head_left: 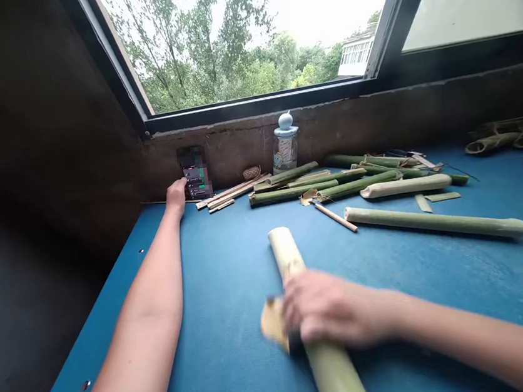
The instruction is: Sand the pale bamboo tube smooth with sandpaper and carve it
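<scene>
At the far left end of the table, my left hand (176, 195) reaches to the left edge of an upright phone (196, 177) with a lit screen, its fingers closed at that edge. My right hand (324, 309) is wrapped over a thick pale green bamboo piece (336, 373) that runs from the bottom edge toward the middle of the table. A tan, flat-looking object (274, 323) sticks out to the left from beside the right hand, blurred and partly hidden. Its shape under the fingers cannot be made out.
Several cut bamboo pieces (296, 191) lie along the back of the blue table (223, 276). A pencil-like stick (336, 217), a long bamboo piece (434, 220) and a lidded jar (286, 146) are around them. More bamboo pieces (494, 143) lie at the far right below the window.
</scene>
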`<state>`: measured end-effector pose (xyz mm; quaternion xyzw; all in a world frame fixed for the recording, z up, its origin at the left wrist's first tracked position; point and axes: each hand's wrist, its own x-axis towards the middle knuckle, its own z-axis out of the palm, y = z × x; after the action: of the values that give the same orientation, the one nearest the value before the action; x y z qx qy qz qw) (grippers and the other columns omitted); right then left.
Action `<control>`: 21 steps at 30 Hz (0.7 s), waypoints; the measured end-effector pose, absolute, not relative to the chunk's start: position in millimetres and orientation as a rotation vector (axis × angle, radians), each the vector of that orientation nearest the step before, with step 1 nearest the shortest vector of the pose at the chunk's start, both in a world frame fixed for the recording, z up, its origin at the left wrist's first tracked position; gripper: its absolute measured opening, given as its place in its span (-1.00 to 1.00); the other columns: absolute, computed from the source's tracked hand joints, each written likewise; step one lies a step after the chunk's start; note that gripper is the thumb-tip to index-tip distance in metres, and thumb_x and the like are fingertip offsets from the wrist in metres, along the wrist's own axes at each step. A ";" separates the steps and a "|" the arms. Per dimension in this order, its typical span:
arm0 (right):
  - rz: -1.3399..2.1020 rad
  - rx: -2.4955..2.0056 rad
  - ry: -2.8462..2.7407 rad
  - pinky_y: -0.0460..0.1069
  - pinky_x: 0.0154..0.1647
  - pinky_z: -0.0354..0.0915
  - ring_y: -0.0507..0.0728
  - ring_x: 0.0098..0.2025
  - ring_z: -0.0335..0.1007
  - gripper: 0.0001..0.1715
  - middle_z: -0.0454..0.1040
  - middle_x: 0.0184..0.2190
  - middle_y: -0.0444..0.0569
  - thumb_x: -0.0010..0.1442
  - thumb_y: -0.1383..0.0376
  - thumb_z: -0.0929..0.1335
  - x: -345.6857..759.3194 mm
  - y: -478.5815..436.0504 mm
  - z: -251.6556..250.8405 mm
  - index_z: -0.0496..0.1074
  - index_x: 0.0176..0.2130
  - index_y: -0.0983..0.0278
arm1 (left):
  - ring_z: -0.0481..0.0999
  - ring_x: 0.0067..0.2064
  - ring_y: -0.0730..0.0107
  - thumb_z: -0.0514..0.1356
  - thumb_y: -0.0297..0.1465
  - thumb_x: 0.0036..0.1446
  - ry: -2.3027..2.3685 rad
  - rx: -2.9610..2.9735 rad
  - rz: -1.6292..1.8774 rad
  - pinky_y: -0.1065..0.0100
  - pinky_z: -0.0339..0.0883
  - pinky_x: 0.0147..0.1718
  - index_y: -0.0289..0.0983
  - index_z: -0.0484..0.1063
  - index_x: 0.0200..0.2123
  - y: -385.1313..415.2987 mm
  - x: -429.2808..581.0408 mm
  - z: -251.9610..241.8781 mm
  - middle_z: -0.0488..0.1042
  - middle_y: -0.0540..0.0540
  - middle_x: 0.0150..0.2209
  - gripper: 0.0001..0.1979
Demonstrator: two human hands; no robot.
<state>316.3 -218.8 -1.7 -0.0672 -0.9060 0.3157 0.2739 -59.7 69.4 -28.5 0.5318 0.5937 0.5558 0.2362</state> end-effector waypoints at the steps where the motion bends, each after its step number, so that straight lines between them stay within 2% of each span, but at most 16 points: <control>1: 0.821 -0.318 -2.341 0.07 0.25 0.23 0.11 0.02 0.50 -0.57 0.63 -0.20 0.05 0.49 0.18 0.16 320.6 -209.7 -2.8 0.50 -0.23 0.27 | 0.47 -0.33 0.21 0.08 -0.01 0.05 1.623 1.457 1.528 0.29 0.34 -0.36 -0.25 0.39 -0.41 68.9 -59.3 -27.8 0.47 -0.11 -0.41 -0.60; 4: 0.737 -0.615 -2.162 0.14 0.32 0.12 0.17 0.07 0.47 -0.54 0.62 -0.17 0.07 0.49 0.16 0.15 327.5 -197.3 -3.7 0.53 -0.22 0.27 | 0.50 -0.26 0.17 0.11 0.01 0.03 1.626 1.473 1.535 0.29 0.36 -0.33 -0.25 0.40 -0.42 68.3 -56.0 -25.3 0.50 -0.13 -0.39 -0.59; 6: 0.769 -0.522 -2.250 0.07 0.30 0.15 0.09 -0.12 0.54 -0.56 0.63 -0.30 -0.04 0.46 0.16 0.21 319.7 -211.5 -3.0 0.50 -0.35 0.24 | 0.50 -0.24 0.16 0.15 -0.03 0.01 1.618 1.473 1.530 0.29 0.36 -0.32 -0.25 0.39 -0.43 67.3 -52.6 -24.3 0.52 -0.14 -0.38 -0.62; 7: 0.830 -0.369 -2.364 0.05 0.31 0.13 0.06 -0.17 0.55 -0.59 0.63 -0.33 -0.07 0.47 0.19 0.20 313.1 -222.1 -3.1 0.49 -0.33 0.24 | 0.50 -0.25 0.17 0.15 -0.05 0.01 1.606 1.445 1.536 0.29 0.34 -0.33 -0.26 0.40 -0.42 66.0 -51.1 -23.7 0.52 -0.14 -0.37 -0.64; 9: 0.813 -0.109 -2.493 0.00 0.27 0.17 0.05 -0.17 0.54 -0.59 0.63 -0.36 -0.06 0.46 0.14 0.22 301.0 -238.5 -5.3 0.47 -0.32 0.25 | 0.50 -0.28 0.22 0.12 -0.12 0.04 1.582 1.291 1.622 0.30 0.31 -0.35 -0.26 0.40 -0.37 60.9 -50.0 -20.4 0.51 -0.11 -0.38 -0.69; 11: 0.747 -0.144 -2.470 0.03 0.21 0.21 0.08 -0.12 0.52 -0.57 0.63 -0.33 -0.01 0.48 0.14 0.18 296.8 -237.7 -9.7 0.47 -0.30 0.25 | 0.48 -0.29 0.30 0.06 -0.22 0.08 1.554 1.006 1.823 0.32 0.28 -0.34 -0.27 0.40 -0.28 52.5 -53.0 -9.7 0.48 -0.07 -0.37 -0.73; 13: 0.703 -0.329 -2.382 0.09 0.20 0.22 0.11 -0.04 0.48 -0.53 0.62 -0.27 0.03 0.49 0.15 0.14 301.9 -221.5 -13.9 0.49 -0.27 0.27 | 0.45 -0.27 0.35 -0.04 -0.33 0.12 1.508 0.735 2.011 0.34 0.27 -0.31 -0.28 0.34 -0.15 41.9 -59.2 13.9 0.43 -0.04 -0.36 -0.71; 16: 0.680 -0.411 -2.358 0.15 0.27 0.16 0.16 0.11 0.42 -0.48 0.63 -0.17 0.05 0.49 0.09 0.14 316.4 -195.1 -14.2 0.54 -0.20 0.28 | 0.38 -0.28 0.39 -0.21 -0.40 0.18 1.403 0.596 2.150 0.36 0.27 -0.29 -0.30 0.20 0.00 20.5 -59.3 75.3 0.31 -0.03 -0.39 -0.63; 19: 0.667 -0.362 -2.415 0.18 0.32 0.13 0.22 0.21 0.36 -0.49 0.62 -0.09 0.05 0.40 -0.04 0.24 326.7 -188.5 -7.7 0.57 -0.15 0.26 | 0.31 -0.38 0.47 -0.20 -0.35 0.18 1.225 0.681 2.268 0.44 0.27 -0.35 -0.26 0.21 -0.06 -24.4 -24.0 141.7 0.19 0.01 -0.43 -0.66; 21: 0.663 -0.363 -2.421 0.18 0.33 0.14 0.22 0.22 0.35 -0.48 0.61 -0.06 0.06 0.40 -0.05 0.25 329.7 -191.4 -4.5 0.59 -0.14 0.26 | 0.31 -0.44 0.46 -0.14 -0.37 0.16 1.028 1.116 2.198 0.45 0.30 -0.42 -0.25 0.27 -0.17 -77.3 21.7 162.9 0.17 0.03 -0.47 -0.74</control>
<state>329.7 -191.4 -4.5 -0.1364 -0.9112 0.2496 0.2981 21.7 -77.3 162.9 0.4064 0.3742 0.8004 0.2330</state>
